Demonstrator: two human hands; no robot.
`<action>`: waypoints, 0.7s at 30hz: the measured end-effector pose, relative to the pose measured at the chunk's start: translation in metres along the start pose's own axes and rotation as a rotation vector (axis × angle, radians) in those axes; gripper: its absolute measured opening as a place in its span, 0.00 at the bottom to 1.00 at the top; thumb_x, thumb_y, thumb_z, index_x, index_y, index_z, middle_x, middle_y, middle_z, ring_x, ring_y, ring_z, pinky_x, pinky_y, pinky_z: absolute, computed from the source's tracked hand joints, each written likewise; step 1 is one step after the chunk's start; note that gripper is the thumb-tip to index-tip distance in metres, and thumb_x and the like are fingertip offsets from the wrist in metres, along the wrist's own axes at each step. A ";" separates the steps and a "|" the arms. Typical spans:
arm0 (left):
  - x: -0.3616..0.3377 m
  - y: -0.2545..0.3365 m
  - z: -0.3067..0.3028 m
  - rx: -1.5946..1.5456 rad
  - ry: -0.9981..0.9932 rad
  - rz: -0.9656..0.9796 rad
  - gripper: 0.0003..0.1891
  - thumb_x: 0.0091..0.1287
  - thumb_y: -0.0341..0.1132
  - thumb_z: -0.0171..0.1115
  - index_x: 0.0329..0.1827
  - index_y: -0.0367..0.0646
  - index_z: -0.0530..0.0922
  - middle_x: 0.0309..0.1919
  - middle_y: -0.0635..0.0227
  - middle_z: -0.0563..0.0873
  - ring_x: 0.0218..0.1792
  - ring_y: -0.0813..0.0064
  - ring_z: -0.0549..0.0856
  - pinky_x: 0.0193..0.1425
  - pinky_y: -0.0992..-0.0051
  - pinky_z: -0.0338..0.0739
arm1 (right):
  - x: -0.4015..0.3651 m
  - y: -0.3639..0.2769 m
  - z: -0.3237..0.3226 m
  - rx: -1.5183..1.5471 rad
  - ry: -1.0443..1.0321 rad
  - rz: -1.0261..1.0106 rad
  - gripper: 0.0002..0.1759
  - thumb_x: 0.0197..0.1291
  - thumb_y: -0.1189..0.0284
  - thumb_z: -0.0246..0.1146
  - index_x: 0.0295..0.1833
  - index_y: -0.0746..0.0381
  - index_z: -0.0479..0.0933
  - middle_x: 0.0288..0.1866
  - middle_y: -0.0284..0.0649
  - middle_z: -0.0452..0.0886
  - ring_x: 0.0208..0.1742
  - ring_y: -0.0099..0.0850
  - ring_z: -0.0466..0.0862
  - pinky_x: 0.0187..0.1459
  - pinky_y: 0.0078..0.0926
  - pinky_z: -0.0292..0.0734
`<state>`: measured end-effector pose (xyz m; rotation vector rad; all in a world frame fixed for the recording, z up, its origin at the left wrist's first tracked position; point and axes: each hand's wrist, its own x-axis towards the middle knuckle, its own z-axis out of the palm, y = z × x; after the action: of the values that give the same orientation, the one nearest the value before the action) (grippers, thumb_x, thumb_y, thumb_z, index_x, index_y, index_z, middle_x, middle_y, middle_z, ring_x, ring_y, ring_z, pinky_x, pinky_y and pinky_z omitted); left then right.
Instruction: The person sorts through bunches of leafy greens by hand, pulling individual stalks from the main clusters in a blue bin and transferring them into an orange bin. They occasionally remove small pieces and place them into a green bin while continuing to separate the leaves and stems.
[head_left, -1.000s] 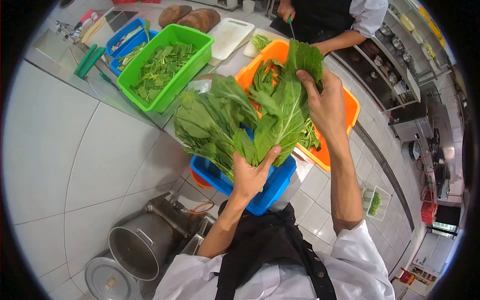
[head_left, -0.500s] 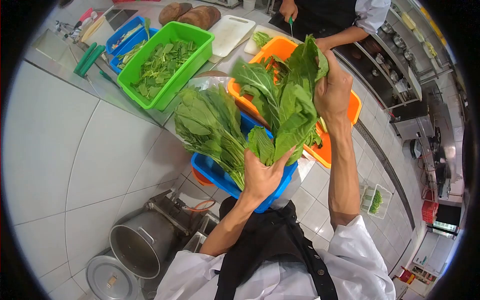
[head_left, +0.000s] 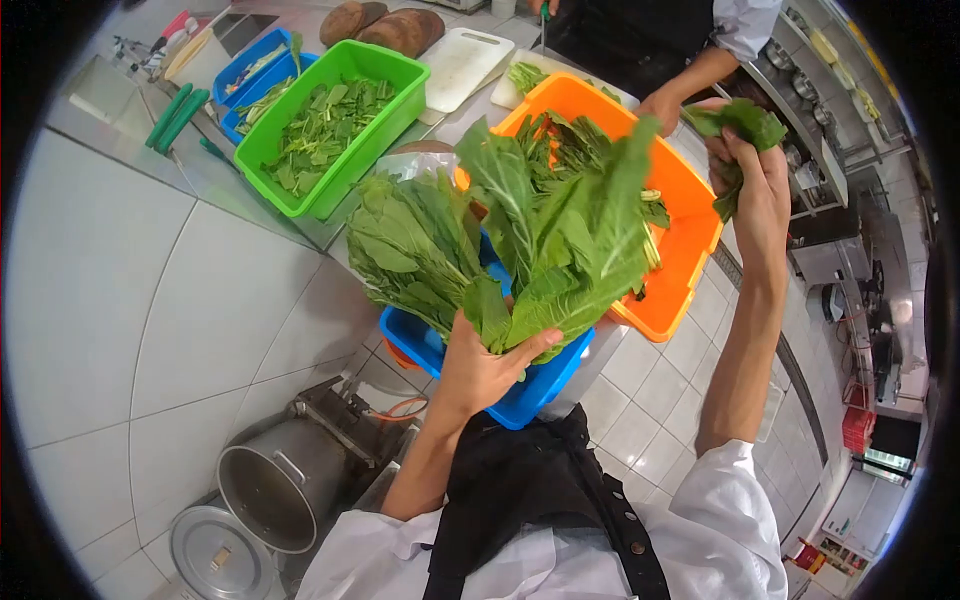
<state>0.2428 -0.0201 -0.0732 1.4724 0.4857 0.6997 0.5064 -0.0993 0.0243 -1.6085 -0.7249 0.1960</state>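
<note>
My left hand [head_left: 487, 372] is closed around the base of a bunch of leafy greens [head_left: 575, 262], whose broad leaves fan upward. Out to the right, my right hand [head_left: 752, 180] grips a torn leaf piece [head_left: 738, 122], apart from the bunch. Below my left hand is a blue basin [head_left: 540, 395], with another bundle of greens [head_left: 410, 245] leaning over its left part. Behind the held bunch stands an orange basin [head_left: 680, 285] with dark leaves and pale stems in it. The leaves hide part of both basins.
A green basin [head_left: 328, 207] of cut leaves stands at the upper left, beside a white cutting board [head_left: 465, 72]. Across the counter, a co-worker's hand [head_left: 660, 108] rests near the orange basin; their other hand holds a green-handled knife [head_left: 544, 22]. A large pot [head_left: 268, 490] stands lower left.
My right hand has moved right, away from the bunch, with a leaf piece in it. My left hand has shifted slightly left with the bunch. The co-worker's knife has moved up and left.
</note>
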 end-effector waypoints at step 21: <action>-0.002 -0.031 -0.053 0.358 -0.231 -0.132 0.23 0.52 0.30 0.78 0.48 0.36 0.77 0.40 0.65 0.82 0.40 0.75 0.81 0.45 0.72 0.77 | -0.029 -0.011 0.049 -0.582 -1.485 0.151 0.22 0.59 0.61 0.70 0.44 0.71 0.77 0.36 0.48 0.81 0.37 0.36 0.82 0.38 0.36 0.76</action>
<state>0.2088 0.0186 -0.1079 1.8126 0.5425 0.3415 0.4549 -0.0743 0.0173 -1.8949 -1.8863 1.4946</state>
